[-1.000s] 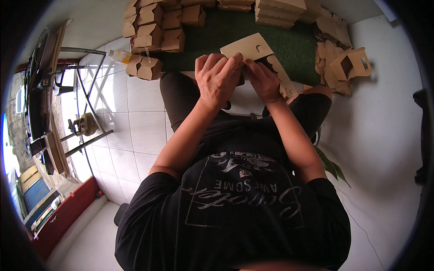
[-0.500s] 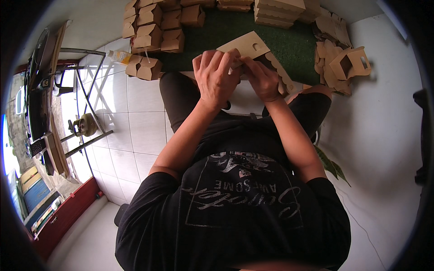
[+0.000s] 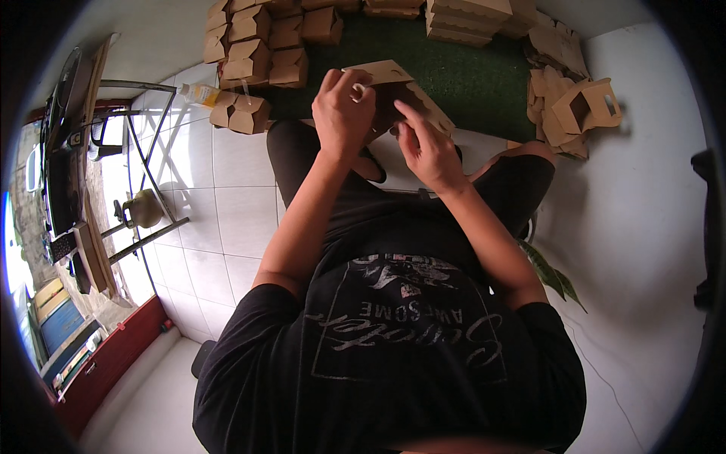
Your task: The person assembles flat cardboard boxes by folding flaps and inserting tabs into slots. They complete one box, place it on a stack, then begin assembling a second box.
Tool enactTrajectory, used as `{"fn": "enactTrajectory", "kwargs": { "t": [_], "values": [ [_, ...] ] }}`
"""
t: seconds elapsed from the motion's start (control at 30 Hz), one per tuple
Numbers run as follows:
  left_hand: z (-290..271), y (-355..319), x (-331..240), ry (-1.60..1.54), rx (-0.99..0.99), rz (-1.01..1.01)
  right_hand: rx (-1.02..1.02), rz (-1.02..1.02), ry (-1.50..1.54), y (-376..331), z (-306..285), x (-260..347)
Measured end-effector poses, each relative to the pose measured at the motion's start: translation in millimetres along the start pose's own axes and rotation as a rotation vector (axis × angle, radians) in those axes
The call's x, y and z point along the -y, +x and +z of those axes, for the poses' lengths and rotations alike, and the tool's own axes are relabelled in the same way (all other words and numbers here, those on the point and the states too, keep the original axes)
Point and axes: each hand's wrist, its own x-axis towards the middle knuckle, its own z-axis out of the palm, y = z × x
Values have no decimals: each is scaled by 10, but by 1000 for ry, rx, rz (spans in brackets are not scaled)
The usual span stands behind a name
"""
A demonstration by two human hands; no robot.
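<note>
A partly folded brown cardboard box (image 3: pixel 389 72) is tilted in front of me at the near edge of a green mat, its dark inside facing me. One long edge of it is scalloped. My left hand (image 3: pixel 342 117) is closed at the box's left side, fingers curled and thumb bent in; the fingertips are partly hidden. On the near right side, my right hand (image 3: pixel 429 151) has its index finger stretched toward the box's inside, the other fingers loosely bent. Whether that finger touches the cardboard I cannot tell.
Folded small boxes (image 3: pixel 248 60) stand in rows at the far left of the green mat (image 3: pixel 469 83). Scalloped trays (image 3: pixel 465 19) are stacked at the back. Flat cardboard pieces (image 3: pixel 556 91) and an open handled box (image 3: pixel 590 107) lie at right. A bottle (image 3: pixel 198 94) is at left.
The box has shifted left and tilted, so that its dark inside now shows. My hands have moved apart; the right has come down toward me and its index finger has straightened.
</note>
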Motion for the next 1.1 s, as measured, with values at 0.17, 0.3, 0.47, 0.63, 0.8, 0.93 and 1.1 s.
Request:
{"fn": "enactTrajectory", "kwargs": {
  "t": [0.17, 0.3, 0.47, 0.63, 0.8, 0.93, 1.1],
  "values": [
    [-59, 198, 278, 13, -30, -114, -318, -210, -280, -181, -159, -145],
    [-122, 303, 410, -71, -85, -222, -458, -92, -218, -386, -141, -276],
    [-161, 366, 555, -78, -91, -339, -451, 154, -37, -644, -39, -541],
    [-102, 323, 830, -329, -95, -671, -459, 666, 162, -774, 174, -1025],
    [136, 128, 1162, -522, -106, -757, -213, 1087, 678, -721, 186, -1261],
    [389, -275, 1227, -444, -19, -766, -250, 1054, 811, -456, 168, -1227],
    [525, -648, 1127, -500, 67, -881, -227, 1048, 678, -147, 199, -1411]
  ]
}}
